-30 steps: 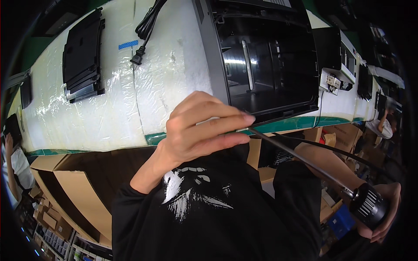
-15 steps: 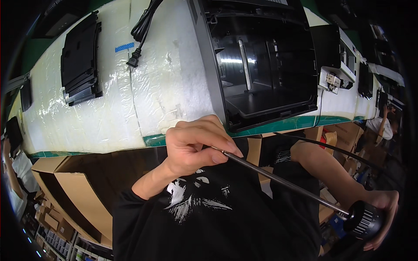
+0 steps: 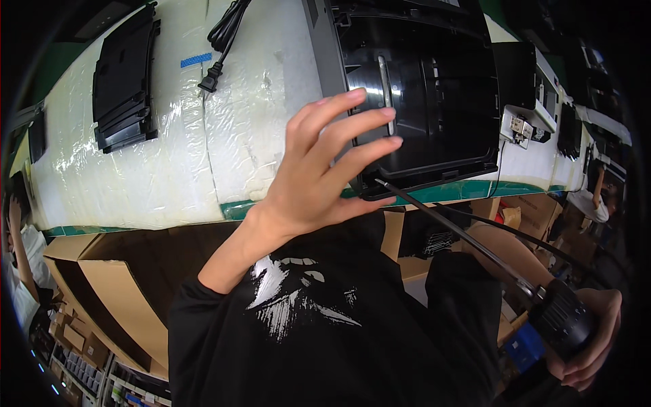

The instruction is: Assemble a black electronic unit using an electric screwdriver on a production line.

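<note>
A large black plastic housing lies on the padded table with its hollow inside facing up. My right hand wraps around the black body of an electric screwdriver at the lower right. Its long metal shaft slants up and left, and the tip meets the housing's near left corner; whether it sits in a hole I cannot tell. Over that same corner my left hand is open, fingers spread, with the thumb below the shaft tip. No object shows in the left hand.
On the white padded table lie a black panel and a coiled power cord. Right of the housing stands a metal bracket part. Cardboard boxes are below the table edge. Other people work at both sides.
My left hand has let go of the shaft's tip end, spread its fingers and moved up over the housing. The screwdriver tip has shifted up and right onto the housing's corner.
</note>
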`<action>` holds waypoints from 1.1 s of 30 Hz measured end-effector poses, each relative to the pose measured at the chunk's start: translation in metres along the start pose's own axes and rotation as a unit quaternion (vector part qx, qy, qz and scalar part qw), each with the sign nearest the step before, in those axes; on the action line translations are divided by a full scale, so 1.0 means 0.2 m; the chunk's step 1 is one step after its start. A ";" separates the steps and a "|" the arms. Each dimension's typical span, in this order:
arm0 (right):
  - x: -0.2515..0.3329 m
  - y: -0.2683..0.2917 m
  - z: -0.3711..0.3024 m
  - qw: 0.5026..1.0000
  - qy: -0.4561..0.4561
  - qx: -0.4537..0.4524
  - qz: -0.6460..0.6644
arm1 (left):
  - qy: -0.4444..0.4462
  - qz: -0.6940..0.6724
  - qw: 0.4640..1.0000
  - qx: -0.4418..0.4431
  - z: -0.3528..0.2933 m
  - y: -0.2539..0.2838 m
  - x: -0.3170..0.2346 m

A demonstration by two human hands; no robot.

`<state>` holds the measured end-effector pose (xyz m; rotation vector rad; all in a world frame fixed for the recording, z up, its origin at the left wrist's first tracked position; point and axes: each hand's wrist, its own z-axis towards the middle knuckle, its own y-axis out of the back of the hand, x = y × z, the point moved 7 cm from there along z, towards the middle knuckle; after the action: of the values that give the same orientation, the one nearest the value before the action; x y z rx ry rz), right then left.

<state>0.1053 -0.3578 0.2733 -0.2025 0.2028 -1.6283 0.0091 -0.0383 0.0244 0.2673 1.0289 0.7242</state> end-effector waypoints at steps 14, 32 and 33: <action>-0.89 -0.06 -0.53 0.923 -0.318 0.025 -0.213 | -0.020 -0.027 0.999 -0.023 -0.01 -0.05 0.01; -0.96 -0.12 -0.60 0.853 -0.353 -0.042 -0.382 | -0.012 -0.042 0.999 -0.012 -0.01 -0.06 0.03; -0.96 -0.11 -0.60 0.852 -0.354 -0.042 -0.383 | -0.014 -0.041 0.999 -0.011 -0.01 -0.06 0.03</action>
<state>0.0658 -0.1640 0.1604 -1.0369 -0.4370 -2.2018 0.0135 -0.0435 0.0135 0.2139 0.9992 0.6555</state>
